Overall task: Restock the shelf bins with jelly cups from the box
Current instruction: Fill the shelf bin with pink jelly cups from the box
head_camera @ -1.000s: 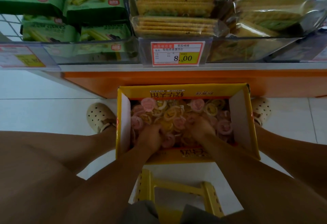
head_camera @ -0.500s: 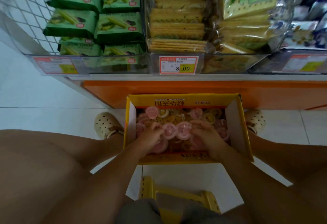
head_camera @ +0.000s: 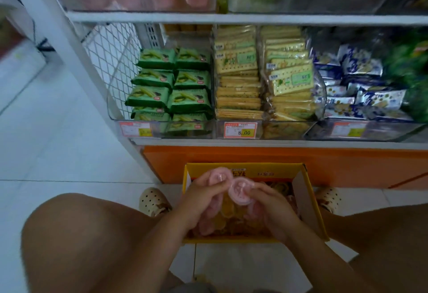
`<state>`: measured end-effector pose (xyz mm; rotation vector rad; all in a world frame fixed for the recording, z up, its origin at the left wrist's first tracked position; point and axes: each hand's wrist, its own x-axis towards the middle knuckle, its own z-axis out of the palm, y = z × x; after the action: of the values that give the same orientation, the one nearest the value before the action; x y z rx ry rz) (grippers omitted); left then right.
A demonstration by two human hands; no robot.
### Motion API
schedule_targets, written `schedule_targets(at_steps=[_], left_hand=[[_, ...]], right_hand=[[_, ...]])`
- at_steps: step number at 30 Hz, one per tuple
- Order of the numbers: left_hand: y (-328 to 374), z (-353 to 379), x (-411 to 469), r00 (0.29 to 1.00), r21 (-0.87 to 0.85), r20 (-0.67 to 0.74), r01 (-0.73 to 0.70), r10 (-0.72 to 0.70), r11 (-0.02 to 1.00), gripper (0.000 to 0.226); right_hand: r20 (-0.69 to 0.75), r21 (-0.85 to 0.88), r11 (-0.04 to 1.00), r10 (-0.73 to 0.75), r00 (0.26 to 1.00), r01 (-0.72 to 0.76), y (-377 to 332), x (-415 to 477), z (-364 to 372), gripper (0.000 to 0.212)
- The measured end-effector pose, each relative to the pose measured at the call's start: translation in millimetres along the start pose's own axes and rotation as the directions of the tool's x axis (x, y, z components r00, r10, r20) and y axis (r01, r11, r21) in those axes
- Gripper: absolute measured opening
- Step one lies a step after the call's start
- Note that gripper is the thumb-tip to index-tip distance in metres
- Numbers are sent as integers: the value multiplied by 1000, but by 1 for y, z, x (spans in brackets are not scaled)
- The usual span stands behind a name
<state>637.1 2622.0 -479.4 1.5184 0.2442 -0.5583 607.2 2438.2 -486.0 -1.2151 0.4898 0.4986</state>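
While poised above box (head_camera: 254, 166), left hand (head_camera: 201, 202) and right hand (head_camera: 271, 209) each grip pink jelly cups (head_camera: 240, 192).

One yellow box (head_camera: 278, 167) stands on the floor (head_camera: 58, 153). Above the box are two hands, the left hand (head_camera: 203, 202) and the right hand (head_camera: 271, 209), each gripping one of two raised pink jelly cups (head_camera: 218, 178). More cups lie under the fingers and in the box, too blurred to count. Two shoes (head_camera: 152, 201) flank the box. On the shelf (head_camera: 254, 142) behind the box are three price tags (head_camera: 240, 129), two columns of green packets (head_camera: 150, 94) with at least four each, and two stacks of cracker packs (head_camera: 238, 61).
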Motion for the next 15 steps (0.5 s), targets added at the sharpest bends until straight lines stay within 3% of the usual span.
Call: schedule_targets(at_steps=[3,9,12,15], left_hand=[[39,-8,-15,993,14,-43,-110,110,994,26],[162,-20,-53,923,56,-24,-382,383,923,14],[222,-32,-72,836,109,-66,-536,544,837,14],[282,-49,-94,709,177,-110,-675,696,716,19]], right_hand=[[22,-52,991,-126,992,127,-33,-21,22,31],[29,-253,862,-448,893,440,-141,-62,77,12],[78,-288,769,-576,814,571,-194,-85,108,16],[107,-313,630,-720,686,710,-245,-102,138,12]])
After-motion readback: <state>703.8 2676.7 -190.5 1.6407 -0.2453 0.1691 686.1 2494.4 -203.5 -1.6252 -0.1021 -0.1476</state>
